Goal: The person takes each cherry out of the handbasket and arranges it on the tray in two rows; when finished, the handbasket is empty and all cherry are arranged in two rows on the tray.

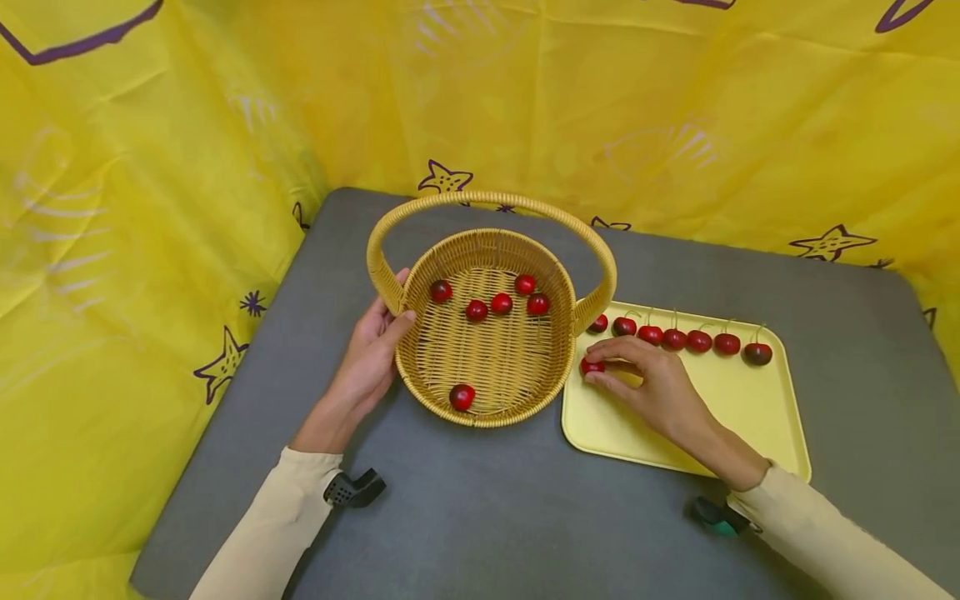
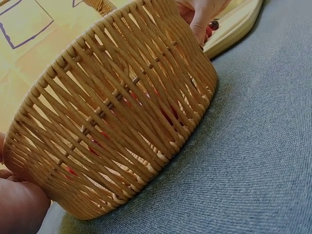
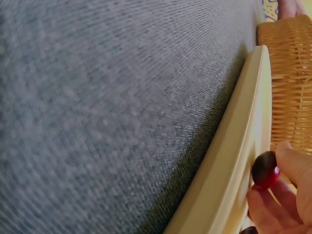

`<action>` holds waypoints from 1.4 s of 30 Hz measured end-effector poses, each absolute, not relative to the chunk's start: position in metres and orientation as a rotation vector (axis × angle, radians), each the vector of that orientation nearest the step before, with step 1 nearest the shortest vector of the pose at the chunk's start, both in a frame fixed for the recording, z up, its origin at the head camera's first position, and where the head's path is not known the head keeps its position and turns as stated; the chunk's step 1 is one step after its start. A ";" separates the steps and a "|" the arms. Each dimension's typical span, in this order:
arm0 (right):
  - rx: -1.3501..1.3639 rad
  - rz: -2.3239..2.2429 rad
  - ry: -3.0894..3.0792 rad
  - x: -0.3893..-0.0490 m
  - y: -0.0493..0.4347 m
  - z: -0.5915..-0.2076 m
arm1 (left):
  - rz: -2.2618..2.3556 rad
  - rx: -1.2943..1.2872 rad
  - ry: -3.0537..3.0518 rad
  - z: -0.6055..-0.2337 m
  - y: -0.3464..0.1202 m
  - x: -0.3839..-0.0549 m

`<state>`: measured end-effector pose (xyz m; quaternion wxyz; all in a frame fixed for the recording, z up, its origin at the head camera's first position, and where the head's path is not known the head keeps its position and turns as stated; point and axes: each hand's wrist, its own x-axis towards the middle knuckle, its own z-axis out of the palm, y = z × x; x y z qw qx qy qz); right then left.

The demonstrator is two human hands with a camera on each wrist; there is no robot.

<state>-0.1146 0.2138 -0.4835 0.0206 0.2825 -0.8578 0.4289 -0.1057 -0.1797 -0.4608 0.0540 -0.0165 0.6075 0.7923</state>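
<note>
A round wicker basket [image 1: 487, 417] with a tall arched handle stands mid-table, several dark red cherries [image 1: 476, 311] lying inside it. My left hand [image 1: 367, 350] grips the basket's left side, thumb over the rim by the handle's base. Just right of the basket, my right hand [image 1: 656, 387] pinches one cherry [image 3: 265, 169] between thumb and fingers, over the left part of a pale yellow tray [image 1: 750, 417]. Along the tray's far side runs a row of several cherries [image 1: 699, 341], most with stems showing. In the left wrist view the basket wall [image 2: 117, 112] hides most of its contents.
A grey cloth-covered table [image 1: 480, 508] carries everything. Yellow patterned fabric [image 1: 525, 100] hangs behind and to the left. The basket's arched handle [image 1: 487, 198] rises above its rim. The tray's left edge sits close against the basket.
</note>
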 end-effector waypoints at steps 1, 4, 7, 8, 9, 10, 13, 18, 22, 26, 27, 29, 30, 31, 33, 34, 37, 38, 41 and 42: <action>0.878 1.322 -2.665 -0.115 0.214 -0.483 | 2.408 -0.044 1.849 -0.461 -0.180 -0.106; 0.880 1.282 -2.678 -0.116 0.215 -0.479 | 2.412 -0.030 1.845 -0.460 -0.180 -0.106; 0.867 1.205 -2.701 -0.115 0.217 -0.474 | 2.415 -0.026 1.829 -0.460 -0.180 -0.106; 0.862 1.171 -2.711 -0.115 0.217 -0.472 | 2.416 -0.028 1.824 -0.460 -0.180 -0.106; 0.857 1.134 -2.718 -0.114 0.218 -0.469 | 2.417 -0.029 1.824 -0.460 -0.180 -0.106; 0.852 1.106 -2.722 -0.114 0.219 -0.465 | 2.418 -0.031 1.823 -0.460 -0.180 -0.106; 0.843 1.020 -2.708 -0.112 0.222 -0.452 | 2.418 -0.033 1.825 -0.460 -0.181 -0.105; 0.871 0.988 -2.617 -0.103 0.227 -0.421 | 2.420 -0.033 1.824 -0.460 -0.180 -0.105; 0.961 1.041 -2.478 -0.096 0.222 -0.398 | 2.423 -0.031 1.819 -0.460 -0.179 -0.106; 1.085 1.110 -2.378 -0.091 0.207 -0.379 | 2.425 -0.039 1.817 -0.461 -0.180 -0.106; 1.109 1.119 -2.377 -0.090 0.202 -0.375 | 2.426 -0.042 1.816 -0.461 -0.180 -0.106; 1.145 1.125 -2.394 -0.090 0.193 -0.369 | 2.431 -0.050 1.814 -0.462 -0.181 -0.106; 1.160 1.124 -2.407 -0.090 0.188 -0.367 | 2.434 -0.055 1.811 -0.462 -0.181 -0.105; 1.172 1.117 -2.426 -0.092 0.183 -0.365 | 2.435 -0.056 1.813 -0.462 -0.182 -0.105; 1.202 1.104 -2.453 -0.096 0.173 -0.363 | 2.431 -0.053 1.819 -0.462 -0.182 -0.105; 1.225 1.097 -2.457 -0.099 0.167 -0.362 | 2.431 -0.053 1.821 -0.462 -0.182 -0.106; 1.314 1.082 -2.465 -0.109 0.148 -0.361 | 2.426 -0.046 1.832 -0.461 -0.181 -0.106; 1.347 1.078 -2.470 -0.112 0.142 -0.360 | 2.424 -0.044 1.834 -0.461 -0.181 -0.106; 1.459 1.050 -2.525 -0.124 0.121 -0.356 | 2.424 -0.042 1.834 -0.461 -0.181 -0.105; 1.500 1.029 -2.556 -0.128 0.113 -0.354 | 2.423 -0.037 1.834 -0.461 -0.181 -0.105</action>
